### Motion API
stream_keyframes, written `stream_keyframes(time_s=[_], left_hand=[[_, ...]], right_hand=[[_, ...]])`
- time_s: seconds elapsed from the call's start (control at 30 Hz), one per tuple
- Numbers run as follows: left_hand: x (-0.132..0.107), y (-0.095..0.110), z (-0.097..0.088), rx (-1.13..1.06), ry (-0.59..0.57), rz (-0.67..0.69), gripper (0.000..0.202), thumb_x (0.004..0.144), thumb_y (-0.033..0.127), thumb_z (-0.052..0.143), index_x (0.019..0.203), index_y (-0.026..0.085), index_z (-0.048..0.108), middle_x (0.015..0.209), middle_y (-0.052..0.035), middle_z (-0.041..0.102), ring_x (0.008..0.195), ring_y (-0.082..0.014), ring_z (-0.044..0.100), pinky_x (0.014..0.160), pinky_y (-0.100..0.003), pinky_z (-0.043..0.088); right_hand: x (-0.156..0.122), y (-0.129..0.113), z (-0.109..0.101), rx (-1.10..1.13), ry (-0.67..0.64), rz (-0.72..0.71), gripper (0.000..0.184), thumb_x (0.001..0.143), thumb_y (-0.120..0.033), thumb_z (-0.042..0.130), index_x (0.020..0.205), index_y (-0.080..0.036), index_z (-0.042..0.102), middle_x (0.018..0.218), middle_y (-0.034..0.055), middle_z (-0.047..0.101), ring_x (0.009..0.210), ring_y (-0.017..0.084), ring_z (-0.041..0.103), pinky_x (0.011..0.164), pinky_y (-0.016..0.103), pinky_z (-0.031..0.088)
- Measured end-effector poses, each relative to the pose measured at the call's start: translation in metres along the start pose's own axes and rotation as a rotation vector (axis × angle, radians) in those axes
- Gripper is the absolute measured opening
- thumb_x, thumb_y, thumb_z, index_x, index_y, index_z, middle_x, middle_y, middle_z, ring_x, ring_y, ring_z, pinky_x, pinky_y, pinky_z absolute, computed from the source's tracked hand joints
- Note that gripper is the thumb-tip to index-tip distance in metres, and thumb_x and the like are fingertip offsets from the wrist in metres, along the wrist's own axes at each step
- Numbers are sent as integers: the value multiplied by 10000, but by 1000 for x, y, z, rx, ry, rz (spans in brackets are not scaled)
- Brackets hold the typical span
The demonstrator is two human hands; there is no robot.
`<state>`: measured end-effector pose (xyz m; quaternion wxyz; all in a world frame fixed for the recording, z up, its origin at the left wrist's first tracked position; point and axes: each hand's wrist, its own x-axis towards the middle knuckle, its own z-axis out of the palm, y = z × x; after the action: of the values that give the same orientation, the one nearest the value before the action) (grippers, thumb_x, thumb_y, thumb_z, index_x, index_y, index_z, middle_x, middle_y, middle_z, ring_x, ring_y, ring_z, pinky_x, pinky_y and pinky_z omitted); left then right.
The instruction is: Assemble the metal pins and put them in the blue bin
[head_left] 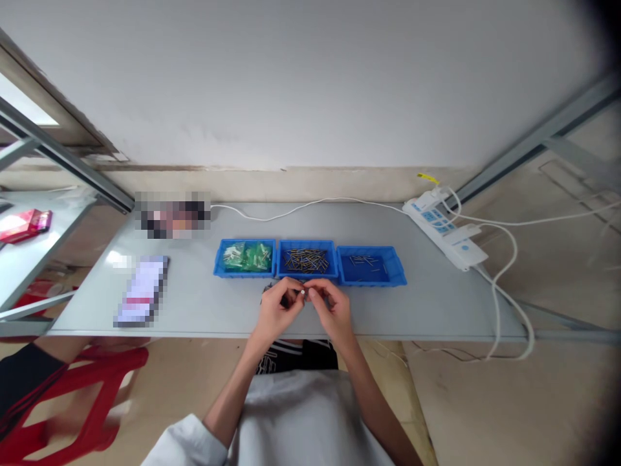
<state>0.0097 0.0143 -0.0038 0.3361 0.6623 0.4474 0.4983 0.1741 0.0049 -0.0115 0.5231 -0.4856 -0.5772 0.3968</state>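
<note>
Both hands meet above the table in front of the middle blue bin. My left hand [280, 309] pinches a small white-ended piece [303, 292], too small to name. My right hand [333, 309] is closed with thumb and fingertips together right beside that piece; what it grips is hidden. Some dark items [266, 289] show partly behind my left hand. Ahead stand three joined blue bins: the left bin [245, 274] has green bags with white pieces, the middle bin [307, 243] has many thin metal pins, and the right bin [371, 278] has several pins.
A white power strip [444, 230] with cables lies at the right back. A phone-like blurred object [142, 291] lies at the left, another blurred object [172, 215] behind it. Metal frame posts flank the grey table [204, 317]. A red stool [92, 401] and another person's leg are at lower left.
</note>
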Motion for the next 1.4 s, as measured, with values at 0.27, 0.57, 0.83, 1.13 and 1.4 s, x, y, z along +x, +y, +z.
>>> stream_keyframes(time_s=[0.27, 0.57, 0.83, 1.13, 1.4], left_hand=[[-1, -3, 0, -6, -12, 2, 50, 992, 198, 678, 944, 212, 679, 907, -21, 749, 599, -96, 580, 612, -219, 494], [0, -3, 0, -7, -22, 14, 51, 989, 191, 672, 942, 211, 680, 955, -37, 760, 608, -97, 591, 600, -224, 495], [-1, -7, 1, 9, -12, 3, 31, 980, 207, 675, 951, 213, 680, 935, -28, 770, 589, -91, 588, 591, -215, 496], [-1, -4, 1, 16, -21, -43, 16, 966, 223, 678, 956, 216, 689, 920, -27, 776, 581, -97, 586, 593, -224, 490], [0, -3, 1, 46, -14, -69, 30, 957, 241, 688, 946, 217, 701, 841, -8, 761, 562, -100, 571, 587, -222, 483]], right_hand=[[0, 2, -1, 5, -11, 21, 208, 1050, -417, 649, 1043, -268, 794, 893, 21, 770, 734, 179, 650, 676, 291, 501], [1, -1, 0, 13, -1, 15, 199, 1042, -398, 651, 1025, -264, 797, 902, 23, 780, 735, 177, 655, 669, 287, 501], [1, 0, 0, 4, -6, 23, 235, 1042, -432, 644, 1026, -254, 796, 884, 25, 780, 727, 176, 656, 671, 286, 506], [1, -3, 1, -1, 0, 29, 251, 1042, -454, 642, 1022, -254, 792, 859, 26, 774, 709, 180, 661, 654, 291, 510], [1, -3, 0, 2, -1, 22, 221, 1047, -415, 647, 1033, -248, 792, 925, 38, 799, 751, 177, 678, 685, 289, 523]])
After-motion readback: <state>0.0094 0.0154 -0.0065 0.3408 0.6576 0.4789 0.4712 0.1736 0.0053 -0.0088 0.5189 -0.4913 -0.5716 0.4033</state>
